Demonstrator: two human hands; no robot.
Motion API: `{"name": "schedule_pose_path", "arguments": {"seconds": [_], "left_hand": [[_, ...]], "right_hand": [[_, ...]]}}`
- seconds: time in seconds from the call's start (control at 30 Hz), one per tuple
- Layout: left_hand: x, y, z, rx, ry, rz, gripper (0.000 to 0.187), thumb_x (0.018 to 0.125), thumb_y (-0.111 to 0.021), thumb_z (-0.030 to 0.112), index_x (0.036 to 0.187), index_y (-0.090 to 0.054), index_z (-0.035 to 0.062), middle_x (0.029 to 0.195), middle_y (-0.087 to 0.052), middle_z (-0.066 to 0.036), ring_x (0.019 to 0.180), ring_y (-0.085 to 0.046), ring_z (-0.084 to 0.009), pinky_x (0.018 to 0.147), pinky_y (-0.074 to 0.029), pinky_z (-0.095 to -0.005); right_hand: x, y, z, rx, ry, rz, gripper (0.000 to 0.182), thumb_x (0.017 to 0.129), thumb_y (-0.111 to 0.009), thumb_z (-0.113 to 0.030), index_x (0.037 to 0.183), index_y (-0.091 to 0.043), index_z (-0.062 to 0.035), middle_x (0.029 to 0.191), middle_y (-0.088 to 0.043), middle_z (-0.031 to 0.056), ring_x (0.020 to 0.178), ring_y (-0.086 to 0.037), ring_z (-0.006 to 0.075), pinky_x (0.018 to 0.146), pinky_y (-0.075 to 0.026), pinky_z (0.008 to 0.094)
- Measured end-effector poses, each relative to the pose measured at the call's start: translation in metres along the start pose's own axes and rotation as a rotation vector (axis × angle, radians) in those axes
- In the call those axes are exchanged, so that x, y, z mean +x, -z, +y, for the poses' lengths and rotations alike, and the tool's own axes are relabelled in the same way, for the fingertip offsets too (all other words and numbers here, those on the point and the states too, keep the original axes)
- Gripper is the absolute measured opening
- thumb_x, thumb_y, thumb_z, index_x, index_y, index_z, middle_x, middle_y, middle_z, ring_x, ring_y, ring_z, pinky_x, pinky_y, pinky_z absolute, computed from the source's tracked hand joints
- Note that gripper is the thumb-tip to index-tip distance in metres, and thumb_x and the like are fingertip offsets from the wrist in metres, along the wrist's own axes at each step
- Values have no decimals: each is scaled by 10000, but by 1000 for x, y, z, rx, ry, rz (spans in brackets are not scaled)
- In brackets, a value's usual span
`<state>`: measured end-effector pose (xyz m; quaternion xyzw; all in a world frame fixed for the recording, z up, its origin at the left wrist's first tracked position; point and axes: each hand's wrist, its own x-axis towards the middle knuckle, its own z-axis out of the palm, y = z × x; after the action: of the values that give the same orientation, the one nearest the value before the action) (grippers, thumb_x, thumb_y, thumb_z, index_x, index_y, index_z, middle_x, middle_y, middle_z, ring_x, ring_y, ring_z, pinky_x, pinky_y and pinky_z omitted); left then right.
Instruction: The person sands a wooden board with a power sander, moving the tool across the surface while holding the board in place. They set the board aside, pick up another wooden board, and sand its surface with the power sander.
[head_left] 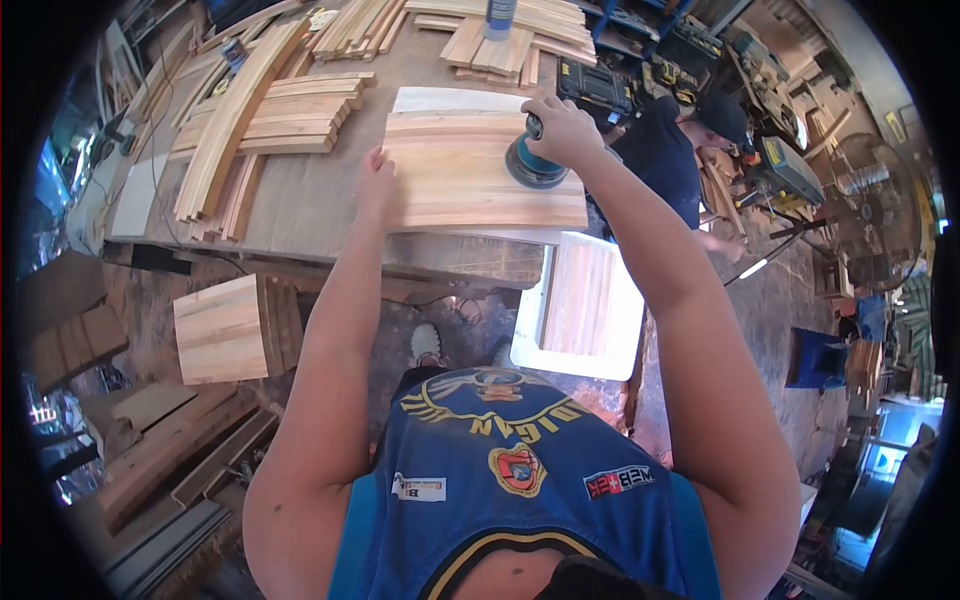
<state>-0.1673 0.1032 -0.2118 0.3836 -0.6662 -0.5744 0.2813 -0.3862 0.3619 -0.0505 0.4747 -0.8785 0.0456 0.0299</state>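
A pale wooden board (450,170) made of joined strips lies flat near the table's front edge. My right hand (568,135) is wrapped round the top of a teal orbital sander (533,165), whose pad rests on the board's right part. At the board's left edge my left hand (376,178) is closed on the side, fingertips pointing up; part of its grip is hidden. A white sheet (455,100) shows behind and beneath the board.
Stacks of wooden slats (265,120) cover the table's left and back, with a spray can (499,18) among them. Below stand a white bin (580,365) holding boards and a stack of panels (225,330). A person (660,150) bends at the right, near a fan (875,215).
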Motion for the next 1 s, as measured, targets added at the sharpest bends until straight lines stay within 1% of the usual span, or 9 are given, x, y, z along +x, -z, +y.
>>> {"name": "schedule_pose_path", "arguments": {"seconds": [0.13, 0.3, 0.53, 0.63, 0.7, 0.73, 0.8, 0.9, 1.0], "left_hand": [[1, 16, -11, -68, -42, -76, 568, 993, -613, 146, 1525, -464, 12, 1456, -577, -190, 1380, -532, -267, 1138, -419, -376], [-20, 43, -19, -206, 202, -227, 590, 1051, -572, 167, 1593, -374, 47, 1459, -589, -165, 1324, -584, -232, 1082, -480, -352], [-76, 56, -16, -343, 150, -181, 637, 1055, -565, 159, 1623, -298, 44, 1477, -581, -180, 1301, -600, -210, 1052, -504, -330], [-79, 57, -14, -267, 169, -176, 734, 1015, -644, 185, 1624, -271, 19, 1546, -513, -210, 1340, -575, -240, 1089, -484, -358], [-71, 49, -15, 49, -227, -68, 903, 922, -772, 225, 1634, -253, 24, 1547, -502, -206, 1338, -568, -270, 1091, -475, -393], [-68, 49, -8, 51, -229, -71, 903, 922, -772, 225, 1634, -253, 24, 1547, -502, -206, 1338, -568, -270, 1091, -475, -393], [-60, 48, 13, 274, -422, -50, 968, 809, -880, 234, 1575, -335, 5, 1532, -475, -222, 1410, -477, -336, 1117, -416, -489], [-39, 38, 43, 150, -392, -211, 923, 731, -928, 283, 1466, -442, 9, 1431, -562, -207, 1337, -545, -361, 1064, -462, -490], [-26, 29, 46, 30, -287, -165, 855, 696, -943, 322, 1372, -508, 30, 1343, -626, -179, 1248, -611, -359, 1003, -508, -460]], "right_hand": [[8, 1, -36, 19, 74, 4, 523, 840, -742, -316, 1344, -617, -252, 1289, -630, 90, 1237, -604, 319, 1039, -505, 477], [24, -5, -78, 31, 154, -19, 500, 845, -731, -307, 1330, -620, -258, 1253, -626, 77, 1207, -607, 304, 1027, -507, 464], [44, -5, -143, 53, 224, -49, 518, 845, -735, -318, 1345, -615, -253, 1267, -627, 77, 1214, -612, 305, 1027, -516, 459], [52, -7, -167, 63, 267, -59, 552, 830, -750, -326, 1358, -608, -251, 1269, -635, 80, 1209, -621, 308, 1023, -527, 459], [58, -11, -182, 64, 281, -48, 553, 828, -752, -323, 1357, -608, -252, 1269, -638, 83, 1207, -624, 309, 1026, -527, 461], [60, -14, -188, 64, 292, -37, 555, 825, -754, -319, 1356, -609, -253, 1269, -641, 86, 1205, -626, 310, 1028, -526, 463], [65, -18, -201, 63, 294, -31, 544, 822, -755, -314, 1343, -610, -251, 1269, -644, 90, 1198, -631, 314, 1028, -523, 465], [69, -17, -218, 74, 303, 5, 489, 838, -694, -319, 1317, -641, -240, 1247, -655, 79, 1174, -635, 317, 998, -531, 463], [70, -15, -230, 70, 299, -42, 498, 833, -737, -302, 1310, -610, -242, 1253, -652, 87, 1198, -636, 312, 1006, -526, 462]]}}
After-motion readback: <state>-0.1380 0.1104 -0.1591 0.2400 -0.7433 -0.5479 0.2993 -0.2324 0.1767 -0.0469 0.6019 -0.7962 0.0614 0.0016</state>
